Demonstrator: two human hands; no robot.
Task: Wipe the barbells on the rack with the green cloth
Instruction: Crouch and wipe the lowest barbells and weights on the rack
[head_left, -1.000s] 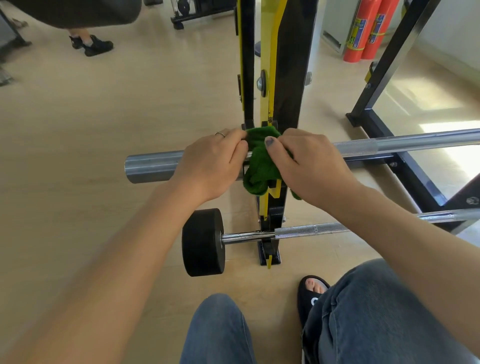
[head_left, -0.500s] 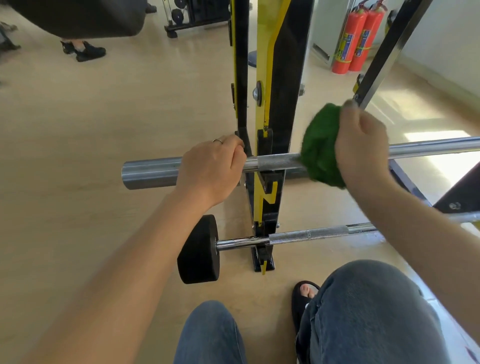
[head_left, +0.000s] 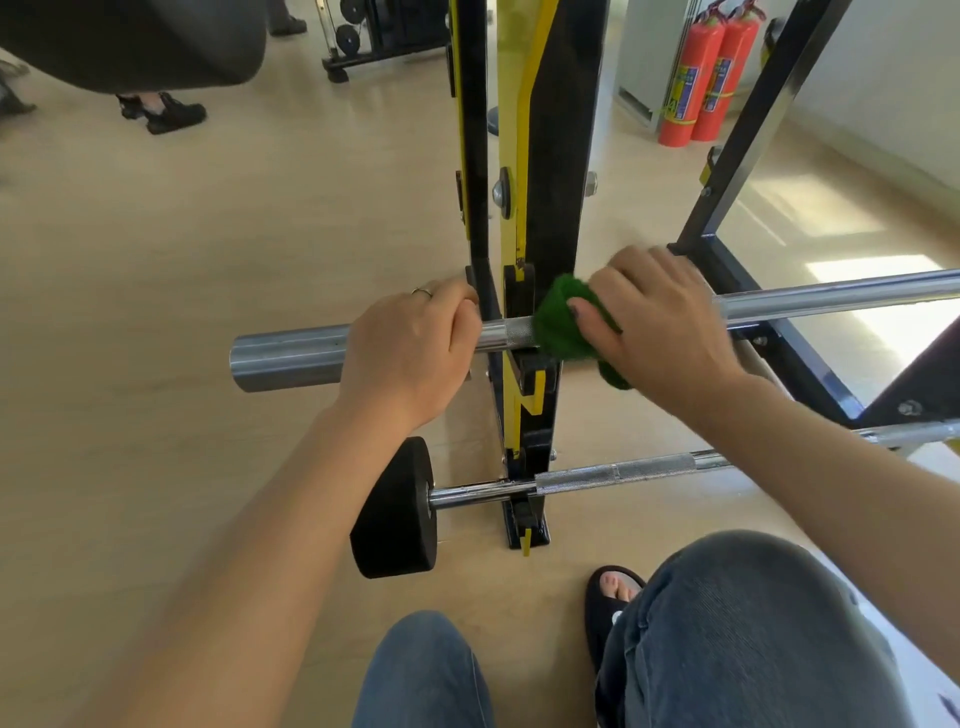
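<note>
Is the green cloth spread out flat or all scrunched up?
Scrunched up. The green cloth is bunched into a wad around the upper barbell, and the right hand grips it there beside the rack post.

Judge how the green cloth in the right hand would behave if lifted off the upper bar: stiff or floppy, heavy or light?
Probably floppy: the green cloth bunches around the upper bar and a fold droops below the right hand. Likely light, since that hand alone wraps and holds it. Its fuzzy-looking surface suggests it would grip rather than slip.
</note>
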